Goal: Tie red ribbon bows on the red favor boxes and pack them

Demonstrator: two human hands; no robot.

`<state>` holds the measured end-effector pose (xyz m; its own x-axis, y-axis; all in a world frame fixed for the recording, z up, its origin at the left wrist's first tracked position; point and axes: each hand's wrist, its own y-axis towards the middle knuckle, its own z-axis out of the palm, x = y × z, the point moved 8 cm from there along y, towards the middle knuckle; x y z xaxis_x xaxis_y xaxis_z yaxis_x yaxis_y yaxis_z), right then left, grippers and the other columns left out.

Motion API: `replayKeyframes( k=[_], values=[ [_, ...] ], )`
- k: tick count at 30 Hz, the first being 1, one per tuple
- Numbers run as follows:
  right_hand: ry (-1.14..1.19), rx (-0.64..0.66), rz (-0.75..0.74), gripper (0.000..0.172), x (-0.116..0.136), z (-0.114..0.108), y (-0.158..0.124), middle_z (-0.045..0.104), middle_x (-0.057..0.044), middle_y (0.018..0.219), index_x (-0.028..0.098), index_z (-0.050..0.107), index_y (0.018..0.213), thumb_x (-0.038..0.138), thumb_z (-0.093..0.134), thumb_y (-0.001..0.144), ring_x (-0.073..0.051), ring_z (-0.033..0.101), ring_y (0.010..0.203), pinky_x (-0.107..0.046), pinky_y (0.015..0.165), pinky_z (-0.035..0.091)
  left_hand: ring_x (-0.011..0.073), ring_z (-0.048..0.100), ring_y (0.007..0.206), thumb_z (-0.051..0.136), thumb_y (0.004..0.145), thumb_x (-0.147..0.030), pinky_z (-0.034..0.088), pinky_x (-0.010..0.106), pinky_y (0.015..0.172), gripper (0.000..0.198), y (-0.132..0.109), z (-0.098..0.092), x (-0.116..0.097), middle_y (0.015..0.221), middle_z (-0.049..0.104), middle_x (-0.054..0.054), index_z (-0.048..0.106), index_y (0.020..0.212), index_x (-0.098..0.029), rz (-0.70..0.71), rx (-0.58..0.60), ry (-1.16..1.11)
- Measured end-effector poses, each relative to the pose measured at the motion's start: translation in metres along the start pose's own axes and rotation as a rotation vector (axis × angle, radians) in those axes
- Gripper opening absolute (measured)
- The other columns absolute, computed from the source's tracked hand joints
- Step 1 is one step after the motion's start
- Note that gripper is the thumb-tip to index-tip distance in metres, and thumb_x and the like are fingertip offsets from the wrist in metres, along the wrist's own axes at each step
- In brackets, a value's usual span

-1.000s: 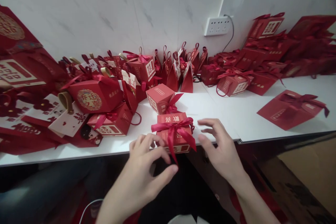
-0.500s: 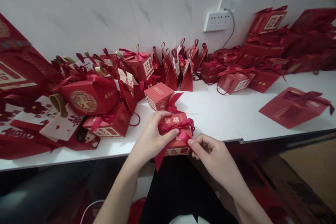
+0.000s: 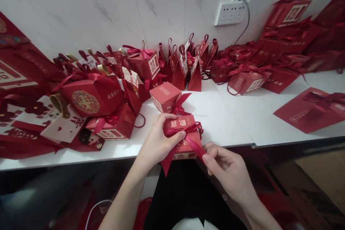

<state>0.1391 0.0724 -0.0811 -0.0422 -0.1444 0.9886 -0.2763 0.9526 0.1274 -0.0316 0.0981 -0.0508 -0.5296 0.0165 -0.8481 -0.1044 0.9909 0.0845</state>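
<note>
A red gift box (image 3: 188, 119) with light lettering sits at the front edge of the white table, right before me. Over its top runs a red ribbon (image 3: 192, 143). My left hand (image 3: 161, 136) is closed on the box's left side, its thumb pressing the ribbon down on top. Pinched in my right hand (image 3: 226, 167) is one end of that ribbon, drawn taut toward the lower right. A second ribbon tail hangs over the front left of the box. Just behind stands another small red box (image 3: 165, 96) with a ribbon at its side.
Many red and white gift boxes (image 3: 93, 95) are heaped on the left. Pointed boxes (image 3: 194, 79) stand along the wall, and more are stacked at the far right. A large red box (image 3: 307, 111) lies near the right edge. A power strip (image 3: 230, 13) is on the wall.
My right hand has moved down and to the right, pulling the ribbon end farther out from the box. My left hand keeps its hold. The view has shifted slightly.
</note>
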Motion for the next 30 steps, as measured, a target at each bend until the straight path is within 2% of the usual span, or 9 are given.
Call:
replayKeyframes(
  k=[5,9,11,13,15,17,19,22,30],
  values=[
    [0.083,-0.010,0.021,0.037,-0.008,-0.009,-0.008,0.060,-0.004,0.070,0.020,0.043,0.054,0.036,0.057,0.084,-0.016,0.059,0.069,-0.024,0.060,0.047,0.0214,0.055,0.103,0.067,0.073,-0.032,0.041,0.036,0.094,0.032,0.001,-0.001,0.000,0.109,0.057,0.004,0.057,0.102,-0.024,0.015,0.000,-0.002],
    [0.103,0.034,-0.050,0.038,-0.011,-0.006,-0.018,0.059,-0.004,0.067,0.019,0.048,0.057,0.039,0.047,0.090,-0.016,0.059,0.067,-0.026,0.062,0.047,0.0210,0.054,0.104,0.066,0.073,-0.032,0.039,0.036,0.096,0.032,0.002,0.000,-0.001,0.110,0.055,0.004,0.055,0.102,-0.024,0.003,-0.003,0.025],
    [0.076,0.095,-0.062,0.039,-0.012,0.008,-0.025,0.056,-0.002,0.059,0.019,0.053,0.062,0.042,0.042,0.091,-0.016,0.057,0.062,-0.026,0.060,0.046,0.0208,0.054,0.105,0.067,0.073,-0.031,0.039,0.036,0.096,0.031,0.002,-0.001,-0.002,0.109,0.055,0.004,0.056,0.101,-0.024,0.002,-0.009,0.035],
    [0.009,0.229,-0.003,0.028,-0.016,0.036,-0.030,0.058,0.000,0.060,0.019,0.059,0.072,0.041,0.049,0.087,-0.014,0.057,0.060,-0.025,0.059,0.046,0.0207,0.054,0.104,0.067,0.072,-0.031,0.039,0.036,0.096,0.031,0.002,-0.001,-0.002,0.108,0.054,0.004,0.056,0.101,-0.024,0.012,-0.012,0.036],
    [-0.001,0.340,0.089,0.021,-0.020,0.066,-0.032,0.065,-0.002,0.071,0.018,0.063,0.088,0.037,0.057,0.082,-0.014,0.061,0.067,-0.025,0.065,0.048,0.0204,0.054,0.104,0.067,0.073,-0.031,0.039,0.035,0.096,0.030,0.002,-0.001,-0.003,0.108,0.054,0.003,0.057,0.100,-0.024,0.028,-0.012,0.032],
    [0.092,0.336,0.150,0.026,-0.019,0.086,-0.027,0.067,-0.004,0.081,0.016,0.062,0.096,0.038,0.058,0.082,-0.016,0.063,0.075,-0.026,0.070,0.050,0.0201,0.054,0.104,0.067,0.073,-0.030,0.038,0.035,0.096,0.029,0.002,-0.001,-0.004,0.107,0.053,0.003,0.057,0.100,-0.024,0.042,-0.012,0.029],
    [0.176,0.275,0.167,0.025,-0.015,0.095,-0.018,0.068,-0.005,0.080,0.016,0.062,0.088,0.039,0.054,0.084,-0.016,0.063,0.074,-0.026,0.070,0.050,0.0201,0.054,0.104,0.067,0.072,-0.029,0.038,0.035,0.096,0.029,0.002,-0.001,-0.004,0.107,0.053,0.003,0.057,0.099,-0.024,0.045,-0.016,0.023],
    [0.172,0.222,0.140,0.026,-0.008,0.096,-0.011,0.066,-0.003,0.070,0.016,0.059,0.072,0.036,0.051,0.087,-0.013,0.060,0.067,-0.024,0.065,0.048,0.0203,0.054,0.104,0.067,0.071,-0.029,0.038,0.035,0.097,0.030,0.002,-0.001,-0.002,0.107,0.053,0.003,0.057,0.099,-0.024,0.038,-0.016,0.014],
    [-0.013,0.267,0.126,0.025,-0.017,0.092,-0.027,0.065,-0.001,0.063,0.015,0.062,0.064,0.027,0.053,0.085,-0.013,0.058,0.060,-0.022,0.060,0.045,0.0211,0.053,0.105,0.066,0.074,-0.032,0.038,0.037,0.098,0.030,0.003,0.001,-0.001,0.108,0.055,0.005,0.057,0.101,-0.023,0.041,-0.001,0.010]
  ],
)
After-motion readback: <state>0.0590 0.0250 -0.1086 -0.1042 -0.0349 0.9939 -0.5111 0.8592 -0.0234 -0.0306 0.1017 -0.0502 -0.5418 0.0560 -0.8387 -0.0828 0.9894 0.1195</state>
